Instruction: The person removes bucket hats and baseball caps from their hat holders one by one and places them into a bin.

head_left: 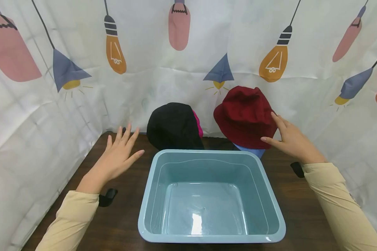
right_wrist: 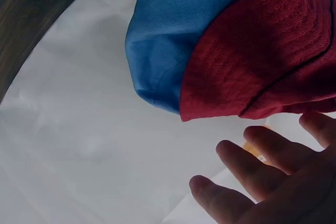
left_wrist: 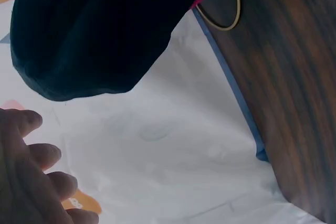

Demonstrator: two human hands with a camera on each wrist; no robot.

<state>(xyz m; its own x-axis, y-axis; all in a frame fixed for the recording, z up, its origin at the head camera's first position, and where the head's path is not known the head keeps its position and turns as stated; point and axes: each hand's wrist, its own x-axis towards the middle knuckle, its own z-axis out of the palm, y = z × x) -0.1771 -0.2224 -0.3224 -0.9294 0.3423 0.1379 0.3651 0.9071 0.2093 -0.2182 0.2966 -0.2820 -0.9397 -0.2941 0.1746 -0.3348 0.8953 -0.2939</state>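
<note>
Nothing gripped: spread L hand (head_left: pixel 116 158) nr black hat (head_left: pixel 174 125), spread R hand (head_left: pixel 293 141) by red hat (head_left: pixel 245 120).
Brim (right_wrist: pixel 236 77) prob. best pinched lightly, w/o blue cloth (right_wrist: pixel 163 45) being dragged.

The person's left hand (head_left: pixel 119 152) hangs with its back turned up, its fingers (head_left: pixel 124 136) straight and fanned, and its thumb (head_left: pixel 134 158) angled out toward the other hand. Behind it, the bare left wrist (head_left: pixel 92 182) runs into a rolled beige left sleeve (head_left: pixel 69 219) that covers the forearm. The right hand (head_left: pixel 293 142) leans inward, index finger (head_left: pixel 280 123) extended ahead and right thumb (head_left: pixel 272 142) set apart below it, pointing toward the left hand. Behind that hand, the right wrist (head_left: pixel 317 158) leads into the matching right sleeve (head_left: pixel 339 202). Each wrist view shows four digits with gaps between them. Both hands grip nothing.
</note>
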